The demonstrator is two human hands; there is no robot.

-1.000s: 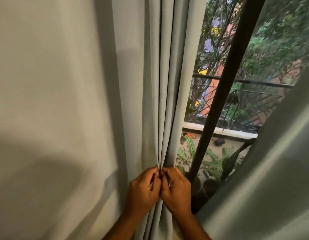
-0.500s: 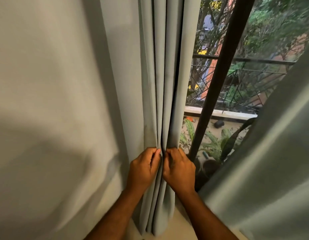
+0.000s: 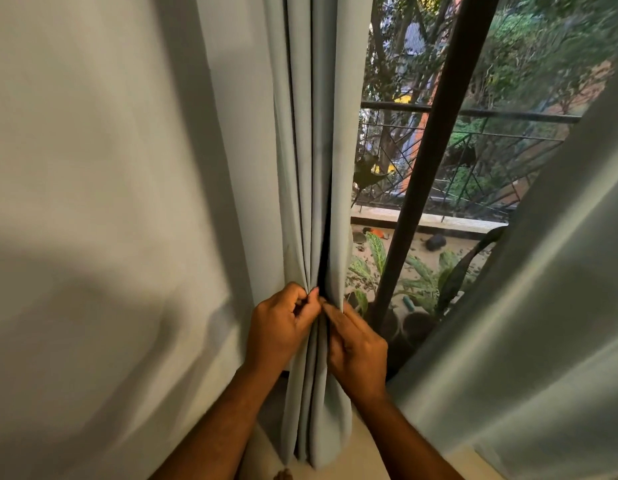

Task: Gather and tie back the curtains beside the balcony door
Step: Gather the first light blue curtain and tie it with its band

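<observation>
A pale grey-green curtain [image 3: 314,161] hangs in tight vertical folds left of the balcony door glass. My left hand [image 3: 281,327] pinches the folds from the left at about waist height. My right hand [image 3: 358,348] presses the folds from the right, its fingers closed on the cloth. The two hands nearly touch across the bunched fabric. The curtain's hem [image 3: 314,448] ends just above the floor. A second curtain [image 3: 543,323] of the same colour slants across the right side. No tie-back is visible.
A plain wall [image 3: 93,202] fills the left. A dark door frame bar [image 3: 429,161] crosses the glass diagonally. Outside lie a balcony floor with potted plants [image 3: 415,282], a metal railing [image 3: 491,140] and trees beyond. Beige floor [image 3: 387,459] shows between my arms.
The view has tilted down, so my hands and forearms sit higher in frame and the curtain hem shows. My left fingers have curled tighter on the folds; my right hand has slid slightly lower.
</observation>
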